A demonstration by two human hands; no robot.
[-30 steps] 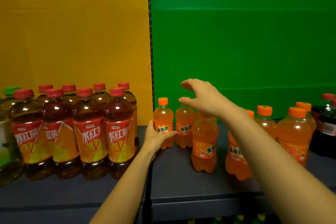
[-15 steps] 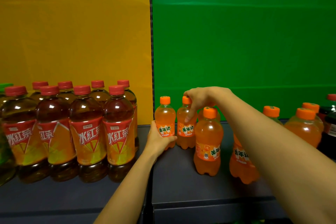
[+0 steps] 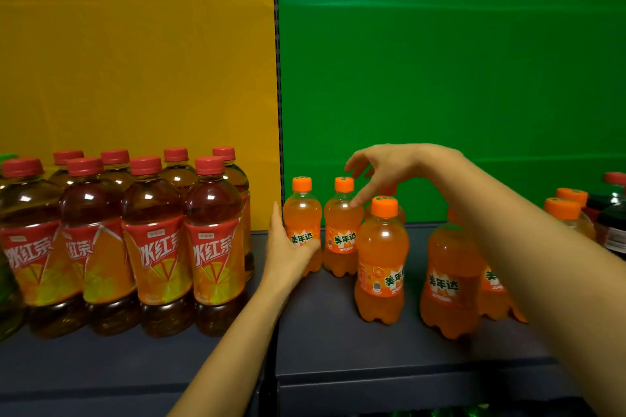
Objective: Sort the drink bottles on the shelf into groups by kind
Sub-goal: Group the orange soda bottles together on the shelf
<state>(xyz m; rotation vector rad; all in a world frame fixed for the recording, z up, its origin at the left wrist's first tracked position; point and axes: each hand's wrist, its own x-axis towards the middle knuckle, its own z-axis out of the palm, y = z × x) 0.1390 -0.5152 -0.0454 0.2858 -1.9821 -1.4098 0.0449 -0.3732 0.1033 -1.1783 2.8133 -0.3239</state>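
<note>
Small orange soda bottles with orange caps stand on the dark shelf [image 3: 338, 349] in front of the green panel. My left hand [image 3: 288, 247] wraps the lower body of the leftmost orange bottle [image 3: 302, 213]. My right hand [image 3: 386, 167] hovers with fingers spread just above and right of the second orange bottle [image 3: 342, 227], a fingertip touching its shoulder. A third orange bottle [image 3: 381, 264] stands nearer me. More orange bottles [image 3: 450, 284] are partly hidden under my right forearm. Several red-capped iced tea bottles [image 3: 152, 240] are grouped at the left.
A yellow panel backs the left section and a green panel [image 3: 440, 78] the right, split by a black upright [image 3: 278, 112]. Dark cola bottles [image 3: 613, 213] stand at the far right. A green bottle [image 3: 8, 294] shows at the left edge. The shelf's front lip runs close below.
My right hand has let go of the second orange bottle's cap and lifted, fingers opening. My left hand stays on the leftmost orange bottle. The camera has moved closer.
</note>
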